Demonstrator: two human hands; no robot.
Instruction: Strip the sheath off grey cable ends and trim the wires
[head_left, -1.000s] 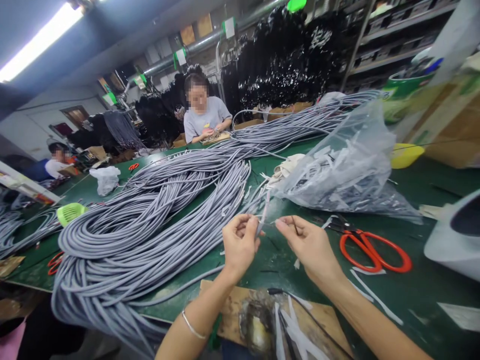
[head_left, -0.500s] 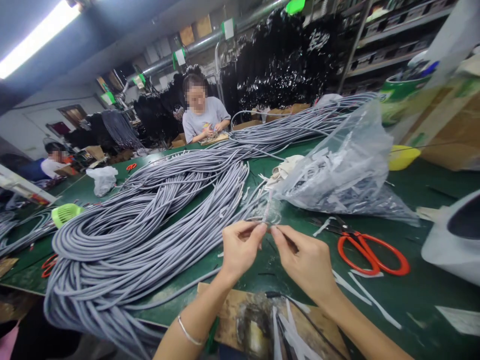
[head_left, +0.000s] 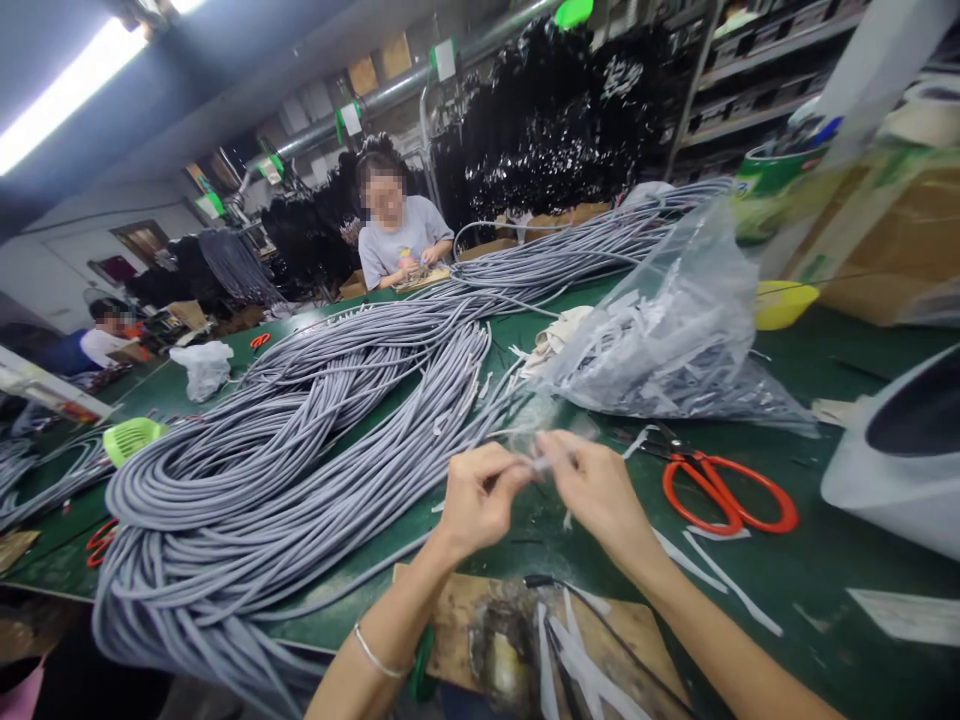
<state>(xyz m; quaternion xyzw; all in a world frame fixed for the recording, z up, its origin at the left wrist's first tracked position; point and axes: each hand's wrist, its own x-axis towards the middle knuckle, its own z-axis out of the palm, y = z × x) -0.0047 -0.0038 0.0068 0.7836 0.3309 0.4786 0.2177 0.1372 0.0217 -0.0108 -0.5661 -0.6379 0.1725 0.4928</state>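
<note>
Near the table's centre, my left hand is closed in a pinch on what looks like the end of a grey cable. Close beside it, my right hand has its fingertips together on a pale, thin strip between the hands; motion smears it, so its exact kind cannot be told. Just beyond the hands and to the left lies a large looped bundle of grey cables. Below the hands is a stained wooden board with a black cable and white strips on it.
Orange-handled scissors lie right of my right hand. Behind them sits a clear plastic bag of pale scraps. A white container stands at far right, a light green basket at left. Across the table a person works.
My right hand has shifted slightly up, its fingers now blurred. My left hand has turned a little, and a pale strip shows between the hands. The view has shifted slightly.
</note>
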